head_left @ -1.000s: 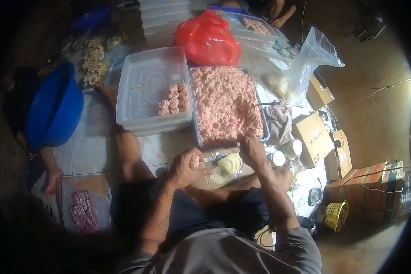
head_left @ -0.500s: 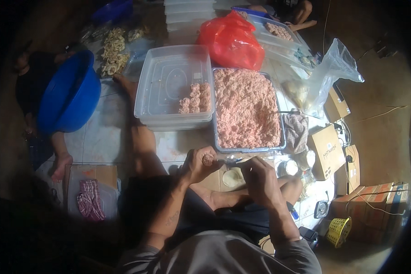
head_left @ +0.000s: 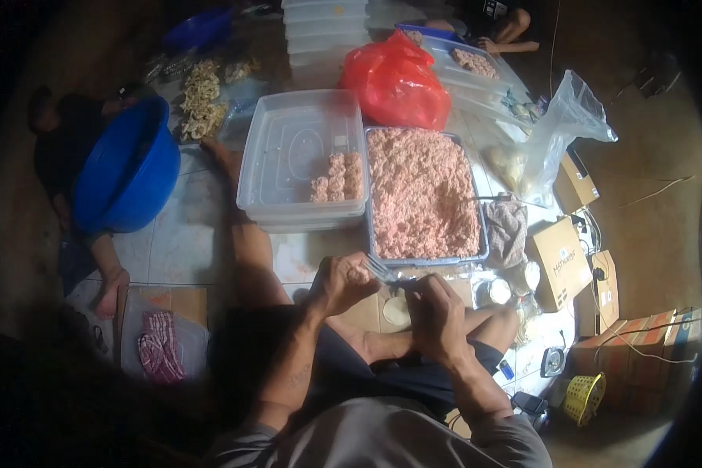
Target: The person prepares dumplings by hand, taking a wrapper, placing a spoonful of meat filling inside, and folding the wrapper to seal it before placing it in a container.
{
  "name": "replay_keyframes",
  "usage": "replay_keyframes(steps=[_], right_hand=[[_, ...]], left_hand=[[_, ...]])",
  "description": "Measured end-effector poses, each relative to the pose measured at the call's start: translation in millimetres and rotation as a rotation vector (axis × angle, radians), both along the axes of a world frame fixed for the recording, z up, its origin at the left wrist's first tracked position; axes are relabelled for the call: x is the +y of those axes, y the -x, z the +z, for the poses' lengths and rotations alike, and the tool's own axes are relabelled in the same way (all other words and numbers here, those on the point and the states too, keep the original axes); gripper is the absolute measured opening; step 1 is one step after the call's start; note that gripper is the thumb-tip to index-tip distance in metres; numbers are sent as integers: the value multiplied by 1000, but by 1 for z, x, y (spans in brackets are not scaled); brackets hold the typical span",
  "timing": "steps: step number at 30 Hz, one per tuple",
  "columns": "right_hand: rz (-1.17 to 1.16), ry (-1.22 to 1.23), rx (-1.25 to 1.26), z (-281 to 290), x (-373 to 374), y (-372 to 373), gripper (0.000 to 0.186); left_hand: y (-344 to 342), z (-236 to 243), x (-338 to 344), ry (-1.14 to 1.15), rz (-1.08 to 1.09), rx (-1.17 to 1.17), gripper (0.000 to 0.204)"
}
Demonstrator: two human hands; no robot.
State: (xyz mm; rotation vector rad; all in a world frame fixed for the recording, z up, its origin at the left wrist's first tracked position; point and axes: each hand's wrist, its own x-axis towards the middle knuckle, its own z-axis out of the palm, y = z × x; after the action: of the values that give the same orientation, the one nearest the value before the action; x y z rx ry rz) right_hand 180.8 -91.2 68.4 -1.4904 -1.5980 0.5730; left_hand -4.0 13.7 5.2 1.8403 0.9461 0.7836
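My left hand (head_left: 341,288) is curled round a small dumpling (head_left: 356,274), whose pink minced filling shows at the top of the fist. In my right hand (head_left: 438,316) is a metal fork (head_left: 380,269), its tines against or very near the filling. Just beyond both hands stands a tray (head_left: 485,253) heaped with pink minced filling (head_left: 421,195). Left of it, a clear plastic container (head_left: 285,156) holds several dumplings (head_left: 339,178) in its near right corner. Below the fork, a pale round wrapper (head_left: 396,311) lies on cardboard, partly hidden by my right hand.
A red plastic bag (head_left: 394,86) sits behind the tray. At left are a big blue basin (head_left: 125,168) and another person's foot (head_left: 112,291). Cardboard boxes (head_left: 560,261), a cloth (head_left: 507,230) and a yellow basket (head_left: 585,398) stand to the right. Stacked clear containers (head_left: 325,35) are at the back.
The fork has turned so its tines show at the dumpling's filling, and my right hand has shifted slightly down. My left hand keeps its hold. The whole view has shifted a little.
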Motion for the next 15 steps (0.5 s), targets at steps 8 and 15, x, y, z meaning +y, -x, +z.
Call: replay_keyframes(steps=[8, 15], right_hand=[[-48, 59, 126, 6, -9, 1, 20], [-86, -9, 48, 21, -13, -4, 20]], left_hand=[[13, -12, 0, 272, -130, -320, 30], [10, -6, -6, 154, -41, -434, 20]])
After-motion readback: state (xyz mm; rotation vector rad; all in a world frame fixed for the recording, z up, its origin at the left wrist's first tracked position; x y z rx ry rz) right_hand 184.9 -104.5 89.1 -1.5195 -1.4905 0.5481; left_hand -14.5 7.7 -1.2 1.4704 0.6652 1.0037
